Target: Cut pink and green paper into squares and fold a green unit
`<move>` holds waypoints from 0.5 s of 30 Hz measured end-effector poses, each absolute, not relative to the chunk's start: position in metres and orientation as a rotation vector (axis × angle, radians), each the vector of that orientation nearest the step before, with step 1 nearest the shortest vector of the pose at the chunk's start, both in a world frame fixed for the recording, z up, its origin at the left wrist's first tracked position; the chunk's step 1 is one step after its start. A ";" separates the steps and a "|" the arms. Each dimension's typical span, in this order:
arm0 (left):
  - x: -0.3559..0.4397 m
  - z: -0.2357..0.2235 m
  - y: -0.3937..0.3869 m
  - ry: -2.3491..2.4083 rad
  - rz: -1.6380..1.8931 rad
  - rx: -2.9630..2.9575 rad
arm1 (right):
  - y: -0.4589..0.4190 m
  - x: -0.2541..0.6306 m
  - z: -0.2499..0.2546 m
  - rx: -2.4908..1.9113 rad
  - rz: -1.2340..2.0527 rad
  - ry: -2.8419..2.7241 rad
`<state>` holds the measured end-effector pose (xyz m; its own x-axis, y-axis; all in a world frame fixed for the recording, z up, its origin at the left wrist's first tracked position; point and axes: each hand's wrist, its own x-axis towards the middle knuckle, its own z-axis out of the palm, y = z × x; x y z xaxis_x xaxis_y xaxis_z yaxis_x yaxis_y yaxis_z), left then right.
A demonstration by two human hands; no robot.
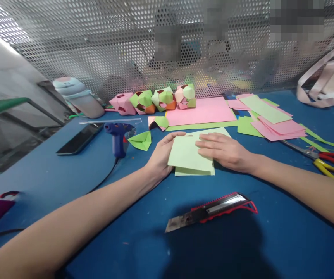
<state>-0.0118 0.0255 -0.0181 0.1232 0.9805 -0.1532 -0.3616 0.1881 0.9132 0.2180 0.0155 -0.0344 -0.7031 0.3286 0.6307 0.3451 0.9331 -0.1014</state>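
Observation:
A pale green sheet of paper [190, 153] is bent over on itself, its upper layer raised off the lower one along the near edge. My left hand [162, 155] grips its left side, with the thumb along the top edge and the other fingers mostly hidden beneath. Across the right part of the paper lies my right hand [228, 151], fingers stretched out flat on its surface. Nearer to me, a red and black utility knife [213, 211] rests on the blue table with its blade out, pointing left. A folded green paper piece [140, 140] is left of my hands.
Behind are folded paper balls [143, 102], pink sheets [204, 110] and a bottle [78, 97] by a perforated metal screen [126, 46]. A blue glue gun [119, 139] and phone [80, 139] lie left. Right are cut paper pieces [279, 128] and scissors [321, 157].

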 end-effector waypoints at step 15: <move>-0.016 -0.021 0.023 0.829 1.099 0.988 | 0.016 0.219 -0.036 -0.495 -0.280 -2.530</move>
<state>-0.0155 0.0233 -0.0208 0.2587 0.9641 -0.0603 -0.3233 0.1452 0.9351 0.2195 0.0157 -0.0362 -0.7859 0.2888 0.5467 0.4015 0.9108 0.0961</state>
